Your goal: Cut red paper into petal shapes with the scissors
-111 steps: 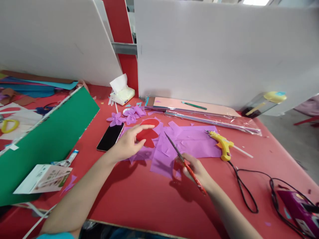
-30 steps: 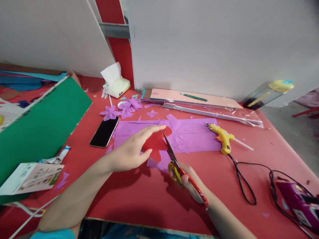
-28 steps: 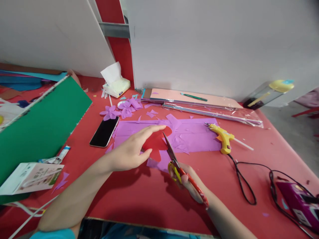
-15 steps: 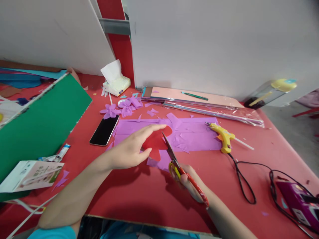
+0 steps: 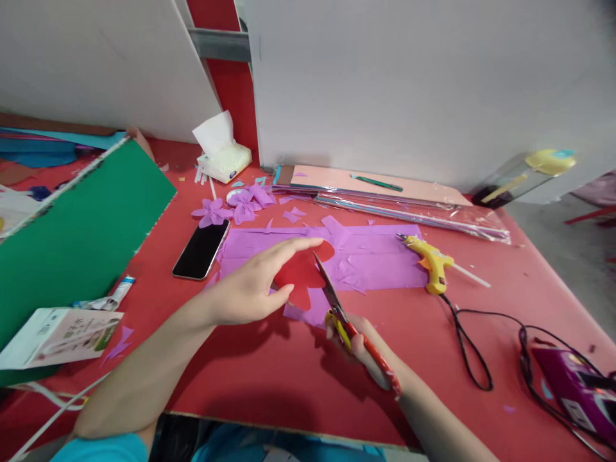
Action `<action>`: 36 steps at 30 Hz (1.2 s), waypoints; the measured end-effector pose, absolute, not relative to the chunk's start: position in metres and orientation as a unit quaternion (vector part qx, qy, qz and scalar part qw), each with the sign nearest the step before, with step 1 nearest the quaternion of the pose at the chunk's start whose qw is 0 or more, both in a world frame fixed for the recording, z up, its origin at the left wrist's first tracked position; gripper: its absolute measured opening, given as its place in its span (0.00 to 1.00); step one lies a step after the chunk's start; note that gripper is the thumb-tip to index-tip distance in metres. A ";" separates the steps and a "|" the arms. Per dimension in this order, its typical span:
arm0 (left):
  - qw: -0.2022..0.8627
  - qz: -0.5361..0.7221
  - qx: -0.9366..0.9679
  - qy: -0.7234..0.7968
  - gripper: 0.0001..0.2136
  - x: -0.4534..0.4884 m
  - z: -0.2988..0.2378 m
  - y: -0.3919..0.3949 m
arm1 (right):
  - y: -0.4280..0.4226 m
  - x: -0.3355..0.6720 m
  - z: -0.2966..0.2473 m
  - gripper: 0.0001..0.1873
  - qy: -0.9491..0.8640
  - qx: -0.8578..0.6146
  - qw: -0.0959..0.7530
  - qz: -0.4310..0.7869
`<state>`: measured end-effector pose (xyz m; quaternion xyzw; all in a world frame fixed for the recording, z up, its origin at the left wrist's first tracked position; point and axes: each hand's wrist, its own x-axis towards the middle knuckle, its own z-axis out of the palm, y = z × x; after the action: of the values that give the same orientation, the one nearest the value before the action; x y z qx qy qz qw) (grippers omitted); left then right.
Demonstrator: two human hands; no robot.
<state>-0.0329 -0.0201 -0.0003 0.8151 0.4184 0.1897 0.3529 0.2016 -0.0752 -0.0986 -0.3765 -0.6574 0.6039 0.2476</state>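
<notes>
My left hand [image 5: 255,282] grips a red paper cutout [image 5: 301,273] with rounded lobes between thumb and fingers, above the table. In my right hand [image 5: 366,346] is a pair of scissors [image 5: 332,295] with red and yellow handles. Their blades look nearly closed and point up and left at the cutout's right edge; whether they touch it I cannot tell. Below both hands lie purple paper sheets [image 5: 385,266] with loose scraps on top.
A yellow glue gun [image 5: 433,263] lies right, its black cord running to a purple box [image 5: 572,385]. Left are a phone [image 5: 201,250], purple paper flowers [image 5: 243,206], a tissue pack [image 5: 226,162] and a green board [image 5: 96,244]. A green pen [image 5: 379,184] lies behind.
Both hands hold almost the same pose. The red cutout has turned very slightly beside the scissors, and the whole view has shifted a little.
</notes>
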 end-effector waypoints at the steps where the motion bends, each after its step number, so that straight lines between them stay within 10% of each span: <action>1: 0.355 0.187 0.815 0.418 0.30 -0.033 0.001 -0.020 | -0.075 0.202 -0.097 0.38 -0.663 -0.369 0.248 0.602; 36: 0.371 0.187 0.820 0.393 0.31 -0.026 -0.001 -0.027 | -0.076 0.198 -0.092 0.39 -0.684 -0.335 0.285 0.582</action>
<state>-0.0260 -0.0267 -0.0010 0.8202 0.3932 0.1866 0.3713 0.1978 -0.0758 -0.0917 -0.3354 -0.6839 0.5821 0.2845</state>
